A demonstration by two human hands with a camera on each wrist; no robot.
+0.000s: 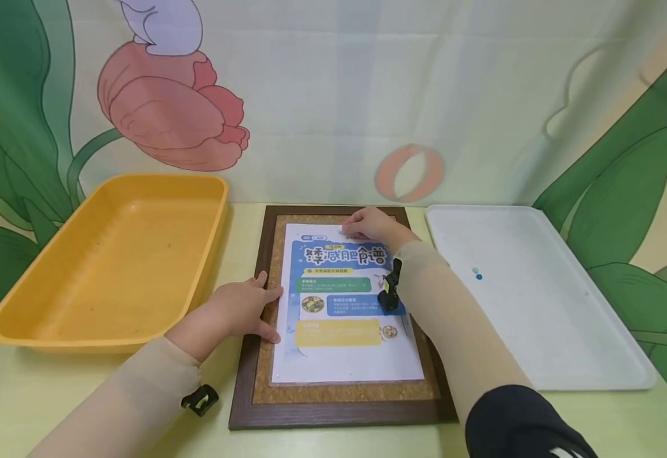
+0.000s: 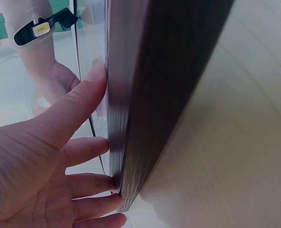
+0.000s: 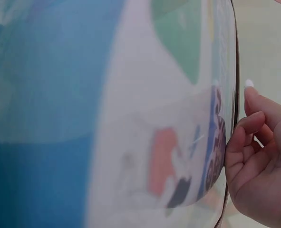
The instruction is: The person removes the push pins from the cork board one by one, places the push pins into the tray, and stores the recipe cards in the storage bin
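A printed sheet (image 1: 345, 356) with blue, green and yellow blocks lies on a cork board (image 1: 333, 392) in a dark brown frame (image 1: 345, 415). At the left side of the board rests my left hand (image 1: 243, 308), fingers spread, thumb on the sheet's edge. In the left wrist view these fingers touch the frame (image 2: 126, 109). My right hand (image 1: 375, 226) is at the sheet's top edge, fingers curled. The right wrist view shows a small white thing (image 3: 249, 83), like a push pin, at its fingertips.
A deep yellow tray (image 1: 219, 210) stands to the left of the board. On the right lies a white tray (image 1: 562, 292) with small blue and green pins (image 1: 479, 277) in it. A printed curtain (image 1: 310, 95) hangs behind the table.
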